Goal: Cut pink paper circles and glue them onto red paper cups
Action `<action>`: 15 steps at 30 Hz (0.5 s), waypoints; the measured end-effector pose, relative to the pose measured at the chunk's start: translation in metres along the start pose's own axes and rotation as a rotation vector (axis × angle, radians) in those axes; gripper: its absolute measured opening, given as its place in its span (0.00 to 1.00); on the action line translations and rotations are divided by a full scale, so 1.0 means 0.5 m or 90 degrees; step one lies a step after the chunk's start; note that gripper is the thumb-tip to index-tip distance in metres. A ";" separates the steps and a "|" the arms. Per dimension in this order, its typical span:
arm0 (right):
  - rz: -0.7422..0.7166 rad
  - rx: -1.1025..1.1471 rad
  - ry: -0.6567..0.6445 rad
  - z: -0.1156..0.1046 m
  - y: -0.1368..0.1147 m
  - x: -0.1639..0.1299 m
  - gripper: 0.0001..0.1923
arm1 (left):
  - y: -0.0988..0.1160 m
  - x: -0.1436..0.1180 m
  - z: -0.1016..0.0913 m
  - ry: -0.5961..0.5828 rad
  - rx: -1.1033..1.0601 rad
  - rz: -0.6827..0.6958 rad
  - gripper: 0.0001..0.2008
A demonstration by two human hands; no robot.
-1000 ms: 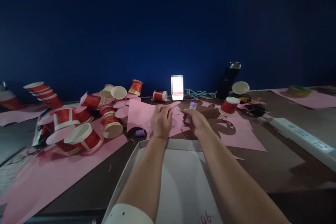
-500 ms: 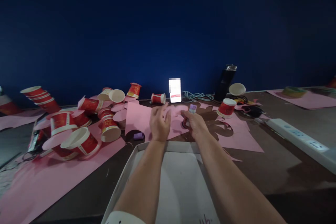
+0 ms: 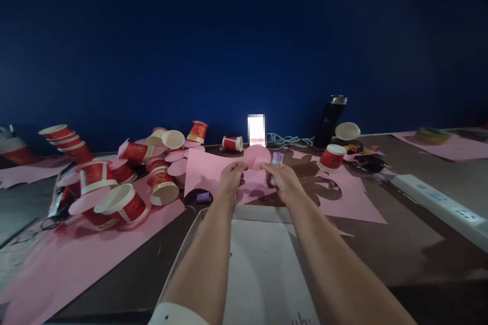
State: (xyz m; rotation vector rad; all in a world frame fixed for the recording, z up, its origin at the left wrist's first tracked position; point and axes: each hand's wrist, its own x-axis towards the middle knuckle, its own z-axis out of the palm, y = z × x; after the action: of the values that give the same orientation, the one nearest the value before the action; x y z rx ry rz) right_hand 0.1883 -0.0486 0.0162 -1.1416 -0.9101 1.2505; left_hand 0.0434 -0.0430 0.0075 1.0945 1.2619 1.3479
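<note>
A round pink paper disc (image 3: 256,156) is held up in front of the lit phone. My left hand (image 3: 231,181) pinches its left edge between thumb and fingers. At its lower right edge is the thumb of my right hand (image 3: 285,181), whose fingers also wrap around an uncapped glue stick (image 3: 277,158) with a purple top. Beneath both hands lies a pink sheet (image 3: 208,170) with curved cutouts. The purple cap (image 3: 204,197) rests on the table left of my left hand.
Red paper cups (image 3: 127,205) and pink discs crowd the left side. One cup (image 3: 332,158) stands at right, before a black flask (image 3: 330,122). A power strip (image 3: 438,200) lies far right. Under my forearms is a shallow white box (image 3: 263,264). Behind everything rises a blue wall (image 3: 244,51).
My left hand was open beside the disc; its fingers have now closed on the disc's left edge. The disc now faces me more fully. The view shifts slightly.
</note>
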 end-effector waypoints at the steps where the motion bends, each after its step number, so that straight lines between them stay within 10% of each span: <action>1: -0.001 -0.003 0.000 0.001 0.000 0.000 0.15 | -0.003 0.003 0.000 -0.005 -0.010 0.002 0.20; 15: 0.003 -0.059 0.048 0.010 -0.014 -0.013 0.11 | -0.004 0.005 0.005 -0.035 -0.075 -0.013 0.16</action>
State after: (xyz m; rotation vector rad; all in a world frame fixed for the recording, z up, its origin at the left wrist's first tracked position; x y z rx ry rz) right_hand 0.1844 -0.0540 0.0246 -1.2563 -0.9175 1.1713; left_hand 0.0454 -0.0404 0.0058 1.0284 1.1359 1.3501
